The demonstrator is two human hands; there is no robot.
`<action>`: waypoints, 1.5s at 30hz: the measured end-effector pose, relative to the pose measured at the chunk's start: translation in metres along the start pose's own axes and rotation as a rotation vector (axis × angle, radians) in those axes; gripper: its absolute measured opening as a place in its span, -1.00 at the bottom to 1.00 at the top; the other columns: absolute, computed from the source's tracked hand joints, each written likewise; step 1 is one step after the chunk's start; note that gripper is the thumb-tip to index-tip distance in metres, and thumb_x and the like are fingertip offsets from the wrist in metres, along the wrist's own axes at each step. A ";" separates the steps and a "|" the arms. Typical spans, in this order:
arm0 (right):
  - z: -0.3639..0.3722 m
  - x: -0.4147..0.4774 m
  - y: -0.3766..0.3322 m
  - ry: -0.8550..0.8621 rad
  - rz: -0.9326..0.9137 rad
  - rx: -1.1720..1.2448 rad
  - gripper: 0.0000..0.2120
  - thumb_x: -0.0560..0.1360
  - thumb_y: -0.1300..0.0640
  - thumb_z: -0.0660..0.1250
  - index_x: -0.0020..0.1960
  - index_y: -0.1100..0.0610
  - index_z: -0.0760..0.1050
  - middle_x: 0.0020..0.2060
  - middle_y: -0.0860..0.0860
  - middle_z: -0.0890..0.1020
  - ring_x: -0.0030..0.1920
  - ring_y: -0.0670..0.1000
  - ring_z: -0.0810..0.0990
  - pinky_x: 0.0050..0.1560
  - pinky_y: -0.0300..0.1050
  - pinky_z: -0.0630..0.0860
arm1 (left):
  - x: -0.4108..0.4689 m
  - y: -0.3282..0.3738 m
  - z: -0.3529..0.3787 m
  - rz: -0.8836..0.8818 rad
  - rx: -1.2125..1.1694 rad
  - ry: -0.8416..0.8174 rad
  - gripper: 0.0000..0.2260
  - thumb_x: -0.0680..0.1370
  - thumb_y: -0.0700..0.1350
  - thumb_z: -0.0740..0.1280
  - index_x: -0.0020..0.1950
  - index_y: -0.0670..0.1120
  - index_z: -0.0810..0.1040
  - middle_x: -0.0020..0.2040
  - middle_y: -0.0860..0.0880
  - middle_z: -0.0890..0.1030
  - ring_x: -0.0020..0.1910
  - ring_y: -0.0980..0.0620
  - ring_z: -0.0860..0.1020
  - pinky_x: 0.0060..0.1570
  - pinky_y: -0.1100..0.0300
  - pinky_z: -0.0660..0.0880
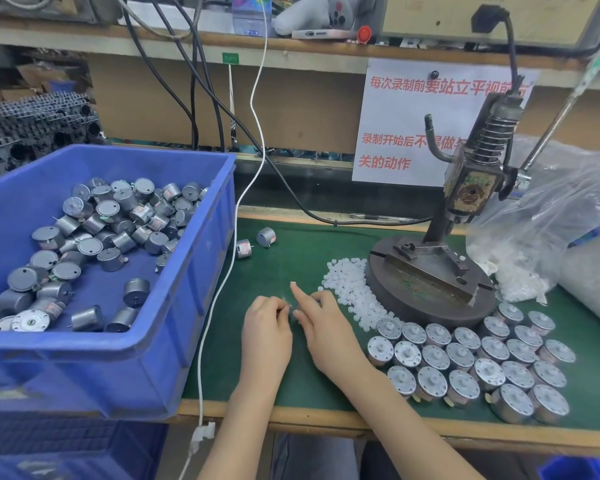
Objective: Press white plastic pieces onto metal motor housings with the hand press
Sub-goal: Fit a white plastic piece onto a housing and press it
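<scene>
We see the left hand [267, 329] and right hand [326, 327] jointly pinching a small blurred item [289, 309] beside white plastic pieces [343, 289].

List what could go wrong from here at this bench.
1. The loose white pieces lie beside the right hand; a careless sweep may scatter them.
2. The finished motors stand close to the table edge, near the right forearm, and might get knocked off.
3. The white cable hangs by the left arm and could snag.

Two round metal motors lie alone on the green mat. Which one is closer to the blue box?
The left motor, with a reddish label, beside the blue plastic bin; the other motor lies farther right.
</scene>
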State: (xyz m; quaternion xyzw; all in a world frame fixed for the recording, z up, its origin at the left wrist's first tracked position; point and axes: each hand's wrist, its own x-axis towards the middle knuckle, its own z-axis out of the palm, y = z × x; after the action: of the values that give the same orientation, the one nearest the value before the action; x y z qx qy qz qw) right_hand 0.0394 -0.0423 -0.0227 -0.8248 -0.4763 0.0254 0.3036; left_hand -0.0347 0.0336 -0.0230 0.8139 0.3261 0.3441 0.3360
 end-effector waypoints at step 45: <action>-0.125 0.002 0.055 0.501 0.389 0.227 -0.79 0.46 0.19 0.37 0.05 0.06 0.41 -0.04 -0.06 0.50 -0.01 -0.03 0.47 -0.06 -0.18 0.29 | -0.001 0.003 0.003 0.016 0.038 -0.042 -0.85 0.55 -0.27 0.20 -0.08 -0.22 0.57 -0.16 0.00 0.44 -0.09 -0.06 0.46 -0.10 0.23 0.33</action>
State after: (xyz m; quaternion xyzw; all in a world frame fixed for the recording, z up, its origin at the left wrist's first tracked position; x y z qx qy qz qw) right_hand 0.1244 -0.1206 0.0506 -0.8419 -0.2143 -0.0680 0.4906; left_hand -0.0323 0.0296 -0.0224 0.8298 0.3189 0.3232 0.3244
